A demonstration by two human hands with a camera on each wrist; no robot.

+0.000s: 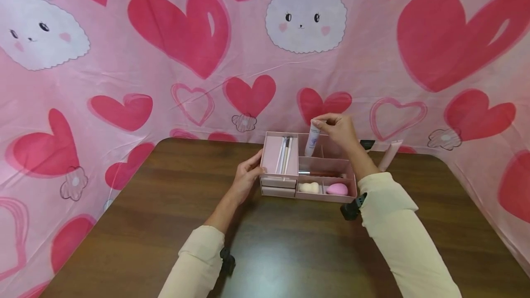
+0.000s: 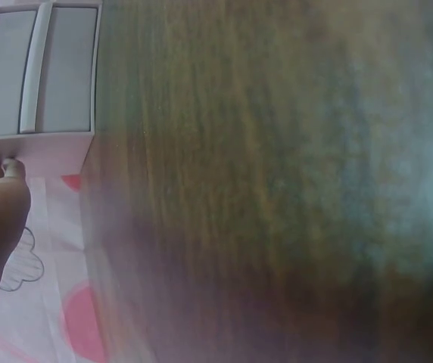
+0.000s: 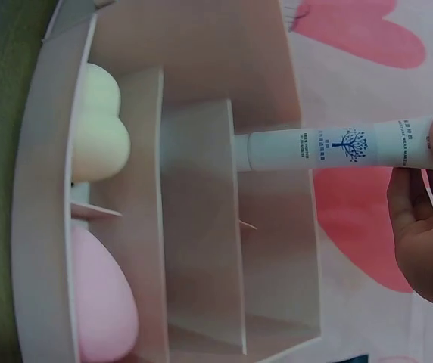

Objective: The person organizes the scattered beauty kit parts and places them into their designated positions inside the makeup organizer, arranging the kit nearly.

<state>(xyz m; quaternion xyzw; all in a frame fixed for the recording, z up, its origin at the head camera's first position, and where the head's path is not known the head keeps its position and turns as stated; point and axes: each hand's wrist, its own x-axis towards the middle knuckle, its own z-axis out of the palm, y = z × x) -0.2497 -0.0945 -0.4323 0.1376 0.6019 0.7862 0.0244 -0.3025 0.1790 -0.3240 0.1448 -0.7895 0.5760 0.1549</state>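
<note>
My right hand pinches the flat end of a white squeeze tube between thumb and fingers. The tube points cap-down over a back compartment of the pink desk organizer; in the right wrist view its cap is just inside the compartment wall. My left hand touches the organizer's left side, its thumb near the top edge. In the left wrist view, fingertips rest against that side wall. Several slim sticks or brushes lie on the organizer's top left.
The front compartments hold a cream sponge and a pink makeup sponge; a dark-handled brush lies in the middle one. Behind my right forearm stand a pink tube and a black object. A heart-patterned cloth hangs behind the wooden table.
</note>
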